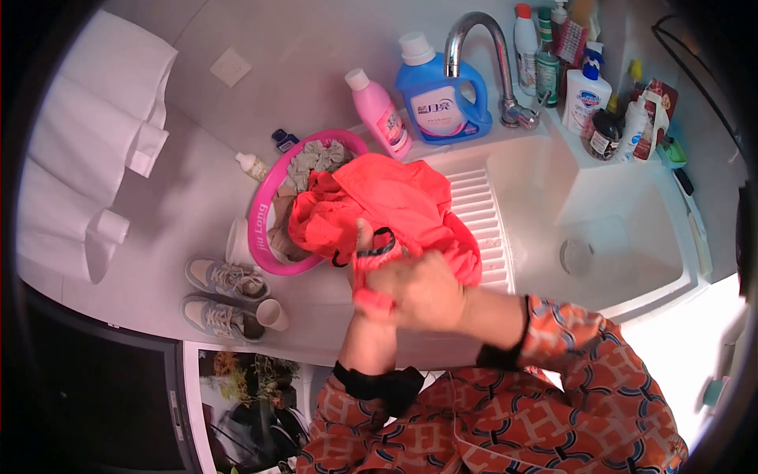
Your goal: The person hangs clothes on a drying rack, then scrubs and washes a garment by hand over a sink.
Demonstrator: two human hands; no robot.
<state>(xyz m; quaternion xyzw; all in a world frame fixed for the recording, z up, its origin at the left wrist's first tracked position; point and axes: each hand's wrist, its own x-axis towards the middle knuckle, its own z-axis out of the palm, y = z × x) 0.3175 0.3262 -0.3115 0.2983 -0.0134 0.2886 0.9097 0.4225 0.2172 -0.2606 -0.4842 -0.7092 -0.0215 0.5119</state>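
Note:
A bright red garment with black trim lies bunched over the side of a pink basin and the ribbed drainboard. Part of the cloth is gathered up at its near edge, where both hands meet. My left hand is closed on this gathered part, with one finger pointing upward and much of the hand covered. My right hand, smeared a little by motion, grips the red cloth beside it, fingers curled. In the basin, grey and brown cloths show behind the garment.
A blue detergent jug and a pink bottle stand behind the garment. To the right are a faucet, a white sink and several bottles. Sneakers and a paper cup sit at left.

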